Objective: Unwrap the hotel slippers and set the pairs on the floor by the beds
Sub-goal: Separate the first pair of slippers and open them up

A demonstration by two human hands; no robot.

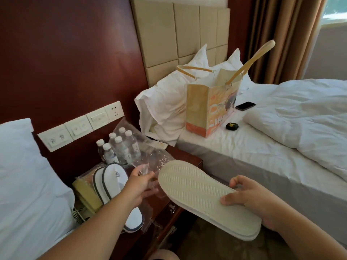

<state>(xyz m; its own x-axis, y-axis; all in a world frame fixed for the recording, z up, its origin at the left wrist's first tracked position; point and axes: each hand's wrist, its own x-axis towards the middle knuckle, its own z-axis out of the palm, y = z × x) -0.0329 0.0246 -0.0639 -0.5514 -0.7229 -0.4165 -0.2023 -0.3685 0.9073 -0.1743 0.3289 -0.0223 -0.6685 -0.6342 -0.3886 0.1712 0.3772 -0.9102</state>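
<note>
- Head view, down into the gap between two white-sheeted hotel beds, with a dark red wooden nightstand in the middle.
- Right hand, low right, thumb on the sole and fingers curled over the far long edge of a flat pair of slippers.
- That pair stacked one on the other, soles up, cream foam with a ribbed diagonal tread; held in the air off the nightstand's front right corner, one rounded end towards the left hand.
- Left hand, over the nightstand's front half, fingertips pinching a crumpled plastic wrapper; clear, glossy, creased, just beside the held slippers.
- Second pair of slippers lying along the nightstand's left side, uppers showing: white fabric, dark blue piping, small logo on the toe. Partly hidden by the left forearm, with clear film round the lower end near the front edge.
- Beige telephone under that pair at the left edge, coiled cord hanging.
- Pack of water bottles at the nightstand's back left corner: small, white-capped, in clear shrink film.
- Paper bag upright at the right bed's head end, against white pillows; tan and orange, flat ribbon handles.
- Dark smartphone and small black-and-yellow case on the rumpled sheet beside the bag.
- Behind: row of white switch plates on the red wall panel, and a beige padded headboard in square tiles.
</note>
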